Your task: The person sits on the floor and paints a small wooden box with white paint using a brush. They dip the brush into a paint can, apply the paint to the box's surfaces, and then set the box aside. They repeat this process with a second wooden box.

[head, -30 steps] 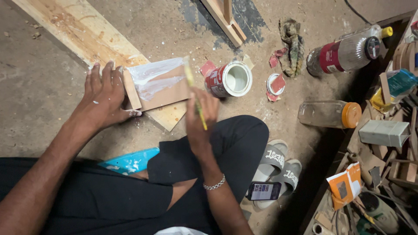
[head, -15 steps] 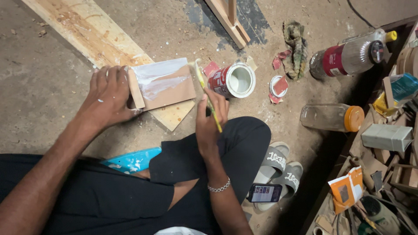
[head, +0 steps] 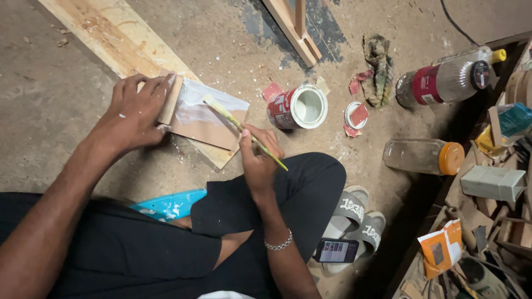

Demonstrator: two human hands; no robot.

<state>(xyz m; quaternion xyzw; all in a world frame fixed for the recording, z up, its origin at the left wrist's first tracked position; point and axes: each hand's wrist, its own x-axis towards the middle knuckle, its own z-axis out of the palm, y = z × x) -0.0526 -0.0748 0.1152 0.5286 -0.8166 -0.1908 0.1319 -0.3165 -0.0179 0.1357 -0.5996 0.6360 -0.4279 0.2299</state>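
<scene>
The left hand [head: 136, 113] lies flat on the end of a small wooden block [head: 202, 119], fingers together and curled over its raised edge strip, pinning it on a long plank [head: 119, 41] that lies on the dusty floor [head: 44, 111]. The right hand [head: 257, 158] pinches a thin yellow-green brush [head: 244, 132] between thumb and fingertips; the bristle end rests on the block's top face, where a white coat covers the upper part and bare brown wood shows below. Just right of the block, an open can [head: 298, 107] lies tipped on its side, mouth toward the camera, its inside coated white; whether any liquid pools in it cannot be told. Its round lid [head: 356, 115] lies near, with a red scrap on it. Farther right, a clear bottle [head: 450, 77] with a red label and yellow cap lies on its side, seemingly almost empty. Below it a clear jar [head: 424, 156] with an orange lid also lies on its side, contents unclear. A rag [head: 379, 69] sits above the lid, and a phone [head: 336, 250] rests by grey sandals [head: 357, 221].
</scene>
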